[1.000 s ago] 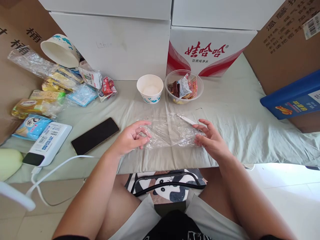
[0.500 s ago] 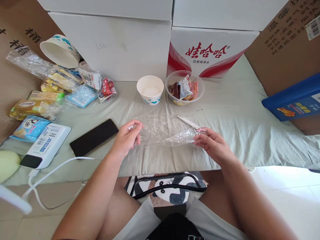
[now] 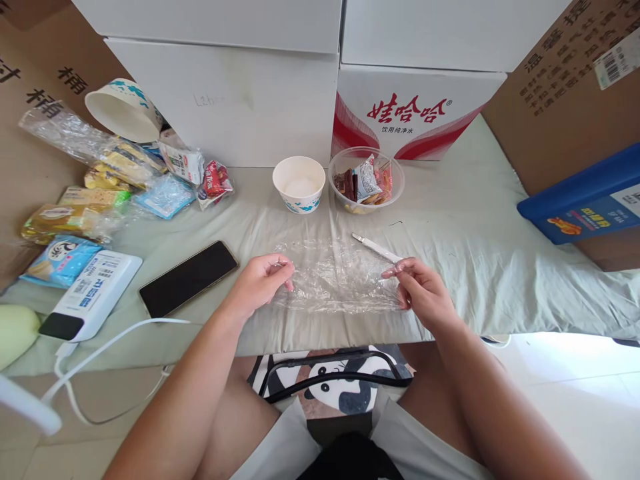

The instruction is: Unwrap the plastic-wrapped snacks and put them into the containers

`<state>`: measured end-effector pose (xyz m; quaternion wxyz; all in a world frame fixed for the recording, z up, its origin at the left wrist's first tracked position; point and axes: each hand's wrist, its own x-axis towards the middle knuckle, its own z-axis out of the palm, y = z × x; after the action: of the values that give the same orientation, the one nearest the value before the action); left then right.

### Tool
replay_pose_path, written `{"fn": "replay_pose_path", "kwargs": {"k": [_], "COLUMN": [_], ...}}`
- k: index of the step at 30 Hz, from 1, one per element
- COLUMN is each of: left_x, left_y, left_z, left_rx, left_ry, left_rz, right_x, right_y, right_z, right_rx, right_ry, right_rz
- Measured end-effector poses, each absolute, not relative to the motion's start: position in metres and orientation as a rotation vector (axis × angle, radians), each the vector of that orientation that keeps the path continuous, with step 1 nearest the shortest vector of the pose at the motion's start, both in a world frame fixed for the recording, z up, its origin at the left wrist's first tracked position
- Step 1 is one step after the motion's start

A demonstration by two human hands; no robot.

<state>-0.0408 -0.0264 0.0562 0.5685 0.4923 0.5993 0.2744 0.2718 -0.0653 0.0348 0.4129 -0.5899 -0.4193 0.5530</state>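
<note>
A clear plastic bag (image 3: 335,277) stretches between my two hands, crinkled and see-through, low over the green cloth. My left hand (image 3: 264,280) pinches its left end between thumb and fingers. At the opposite end, my right hand (image 3: 420,287) grips the plastic with closed fingers. Just behind the bag lies a slim white utility knife (image 3: 377,249), its near end reaching my right fingers; whether they touch it I cannot tell. Farther back stand a white paper bowl (image 3: 299,185) with blue print and a clear plastic bowl (image 3: 367,180) of small wrapped snacks.
Left of my left hand lie a black phone (image 3: 189,279) and a white power strip (image 3: 93,293) with a cable. Packaged snacks (image 3: 65,260) and a tipped paper bowl (image 3: 125,110) sit farther left. White boxes (image 3: 225,100) wall the back; a blue package (image 3: 585,200) leans at right.
The plastic bag has been spread wider and flatter between my hands, its near edge now closer to me. My left hand has shifted slightly right and down. The view has tilted a little.
</note>
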Motion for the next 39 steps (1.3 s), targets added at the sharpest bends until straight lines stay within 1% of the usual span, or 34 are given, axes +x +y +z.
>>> {"fn": "replay_pose_path", "kwargs": {"k": [2, 4, 7, 10, 12, 15, 17, 20, 26, 31, 35, 39], "left_x": [-0.04, -0.038, -0.037, -0.04, -0.045, -0.052, -0.054, -0.051, -0.046, -0.058, -0.059, -0.055], "left_y": [-0.026, -0.024, -0.02, -0.019, -0.02, -0.021, -0.022, -0.023, -0.025, -0.024, -0.023, -0.024], "left_z": [0.054, 0.049, 0.043, 0.044, 0.046, 0.046, 0.044, 0.04, 0.044, 0.046, 0.044, 0.046], "left_rx": [1.143, 1.123, 1.142, 1.171, 1.23, 1.306, 1.308, 1.282, 1.16, 1.265, 1.289, 1.274], "left_ry": [1.396, 1.468, 1.606, 1.562, 1.483, 1.413, 1.434, 1.497, 1.566, 1.389, 1.474, 1.6], "left_rz": [0.829, 0.959, 0.887, 0.797, 0.768, 0.822, 0.857, 0.798, 0.714, 0.731, 0.765, 0.693], "right_x": [0.268, 0.264, 0.261, 0.262, 0.264, 0.266, 0.265, 0.263, 0.262, 0.259, 0.259, 0.262], "right_y": [-0.064, -0.062, -0.058, -0.057, -0.059, -0.062, -0.063, -0.064, -0.069, -0.069, -0.068, -0.067], "right_z": [0.034, 0.033, 0.031, 0.029, 0.027, 0.024, 0.024, 0.026, 0.028, 0.024, 0.022, 0.025], "right_rx": [-1.486, -1.575, -1.747, -1.813, -1.783, -1.678, -1.662, -1.696, -1.621, -1.638, -1.673, -1.777], "right_ry": [-1.054, -1.044, -1.038, -1.059, -1.064, -1.017, -0.992, -1.042, -1.095, -1.111, -1.189, -1.261], "right_rz": [1.34, 1.34, 1.32, 1.255, 1.267, 1.28, 1.26, 1.243, 1.308, 1.196, 1.137, 1.092]}}
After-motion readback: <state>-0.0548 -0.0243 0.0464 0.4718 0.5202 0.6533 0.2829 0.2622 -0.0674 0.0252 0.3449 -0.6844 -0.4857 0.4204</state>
